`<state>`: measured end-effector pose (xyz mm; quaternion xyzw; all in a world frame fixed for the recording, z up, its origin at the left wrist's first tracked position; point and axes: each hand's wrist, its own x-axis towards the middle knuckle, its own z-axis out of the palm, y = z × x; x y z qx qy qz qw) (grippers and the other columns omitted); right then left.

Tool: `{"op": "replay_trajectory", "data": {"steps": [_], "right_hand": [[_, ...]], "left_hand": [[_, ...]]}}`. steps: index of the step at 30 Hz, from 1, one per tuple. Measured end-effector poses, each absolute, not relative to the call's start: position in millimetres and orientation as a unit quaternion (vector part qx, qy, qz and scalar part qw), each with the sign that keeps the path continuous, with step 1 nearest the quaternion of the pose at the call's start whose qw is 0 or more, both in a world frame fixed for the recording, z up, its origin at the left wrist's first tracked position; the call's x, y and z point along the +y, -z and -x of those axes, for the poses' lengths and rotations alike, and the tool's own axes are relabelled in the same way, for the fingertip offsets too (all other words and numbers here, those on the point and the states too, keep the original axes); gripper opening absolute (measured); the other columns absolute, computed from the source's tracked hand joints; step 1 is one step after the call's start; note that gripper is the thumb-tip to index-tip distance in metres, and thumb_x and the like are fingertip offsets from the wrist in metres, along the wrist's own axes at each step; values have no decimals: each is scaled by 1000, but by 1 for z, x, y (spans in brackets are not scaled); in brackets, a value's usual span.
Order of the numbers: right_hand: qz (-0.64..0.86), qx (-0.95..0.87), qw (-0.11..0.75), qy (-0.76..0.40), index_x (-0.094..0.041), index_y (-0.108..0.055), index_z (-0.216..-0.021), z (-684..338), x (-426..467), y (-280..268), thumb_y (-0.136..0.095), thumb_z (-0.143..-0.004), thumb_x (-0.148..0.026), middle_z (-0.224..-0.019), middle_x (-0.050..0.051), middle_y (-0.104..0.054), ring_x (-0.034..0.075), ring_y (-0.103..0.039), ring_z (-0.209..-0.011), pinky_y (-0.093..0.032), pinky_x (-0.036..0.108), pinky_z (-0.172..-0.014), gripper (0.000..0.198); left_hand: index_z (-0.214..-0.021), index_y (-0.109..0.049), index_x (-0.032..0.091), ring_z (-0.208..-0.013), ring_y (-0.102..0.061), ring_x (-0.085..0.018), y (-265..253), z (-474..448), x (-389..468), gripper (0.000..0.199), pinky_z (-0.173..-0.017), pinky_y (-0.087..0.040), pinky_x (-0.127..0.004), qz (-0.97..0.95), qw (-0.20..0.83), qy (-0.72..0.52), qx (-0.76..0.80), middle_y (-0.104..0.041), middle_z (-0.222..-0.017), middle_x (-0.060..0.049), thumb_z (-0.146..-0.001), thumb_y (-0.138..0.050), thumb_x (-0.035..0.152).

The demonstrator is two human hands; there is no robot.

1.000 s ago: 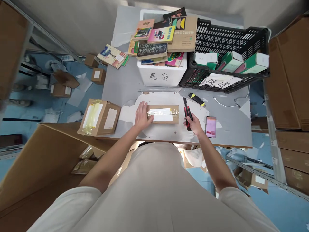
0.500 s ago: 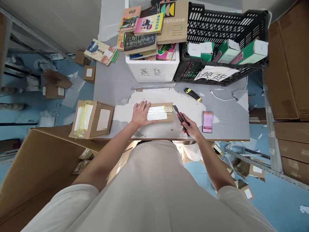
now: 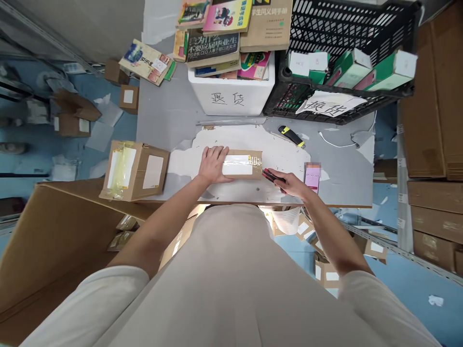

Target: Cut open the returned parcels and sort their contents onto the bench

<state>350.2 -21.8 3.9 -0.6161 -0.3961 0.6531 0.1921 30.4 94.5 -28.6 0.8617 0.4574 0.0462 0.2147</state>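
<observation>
A small cardboard box (image 3: pixel 237 166) with a white label and clear tape lies lengthwise on the table in front of me. My left hand (image 3: pixel 214 165) grips its left end, thumb along the near edge and fingers over the far side. In my right hand (image 3: pixel 290 183) is a red and black utility knife (image 3: pixel 272 176), fingers wrapped round the handle. Its tip is at the box's right end, near the lower corner; whether the blade is in the cardboard I cannot tell. A phone (image 3: pixel 312 179) lies just right of that hand.
Behind stand a white bin (image 3: pixel 231 99) heaped with books and a black crate (image 3: pixel 347 82) with green and white boxes. A yellow and black cutter (image 3: pixel 291 137) lies before them. A taped carton (image 3: pixel 135 171) sits at left, above a large open carton (image 3: pixel 54 241).
My right hand has turned the knife flatter and brought its tip to the box's right end. My left hand stays on the box. The view has shifted slightly.
</observation>
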Motion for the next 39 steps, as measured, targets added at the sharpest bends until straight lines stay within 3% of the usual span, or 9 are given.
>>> {"op": "replay_trajectory", "data": {"steps": [6,11,16,19,22,24,29,34,39], "right_hand": [[620,-379,190,-660,-32,-53,-138,-343,-54,1,-65,-80,-27,-70,-4,-62,3,-39,-38,-40,19,-38,59],[681,-378,231,-583,-28,-53,-137,-354,-90,4,-71,-73,-31,-67,-4,-64,8,-49,-42,-45,23,-41,67],[730,-270,407,-478,-20,-63,-95,-335,-86,26,-81,-59,-37,-61,-6,-59,9,-50,-41,-44,24,-40,44],[692,-241,462,-499,-22,-57,-93,-293,-57,45,-82,-55,-38,-83,-2,-67,8,-53,-45,-46,24,-43,48],[667,-227,465,-535,-23,-52,-89,-260,-34,52,-81,-55,-40,-70,-7,-61,8,-51,-43,-44,23,-42,48],[673,-232,471,-521,-24,-48,-84,-252,-28,48,-79,-58,-41,-61,-9,-55,7,-50,-43,-43,22,-41,44],[706,-284,465,-453,-22,-49,-80,-269,-28,31,-76,-66,-44,-65,-7,-58,6,-50,-45,-43,21,-43,37],[756,-290,399,-430,-22,-49,-75,-272,-20,40,-75,-65,-52,-57,-7,-54,8,-48,-43,-40,22,-39,42],[734,-282,426,-448,-21,-51,-78,-269,-28,51,-73,-67,-53,-62,-6,-57,8,-51,-48,-45,24,-46,41]], "left_hand": [[-148,-31,17,-135,-32,-42,32,-30,94,118,-118,-5,-56,-852,226,-59,468,-39,-145,-19,-50,-77,62],[-150,-26,13,-141,-22,-44,30,-22,97,125,-117,-3,-58,-865,247,-101,426,-29,-152,-23,-51,-74,73],[-153,-10,16,-147,-10,-40,45,8,77,134,-116,-18,-56,-789,280,-198,510,-10,-159,-23,-51,-73,75],[-150,-20,16,-140,-33,-37,70,23,53,125,-110,-36,-50,-676,381,-222,590,-28,-153,-24,-52,-77,69],[-137,-45,15,-118,-58,-28,87,28,36,88,-99,-48,-44,-591,500,-224,592,-59,-129,-18,-67,-71,61],[-127,-55,14,-105,-64,-24,86,27,31,69,-93,-51,-40,-561,529,-243,589,-67,-115,-14,-73,-65,56],[-101,-72,14,-83,-65,-19,61,23,30,47,-80,-52,-31,-565,475,-252,626,-72,-97,-9,-78,-61,54],[-75,-73,14,-72,-61,-18,62,12,35,49,-70,-47,-29,-566,429,-180,680,-69,-73,-5,-84,-51,57],[-92,-75,15,-86,-64,-21,77,16,33,46,-79,-48,-31,-572,439,-178,669,-73,-92,-7,-86,-48,53]]}}
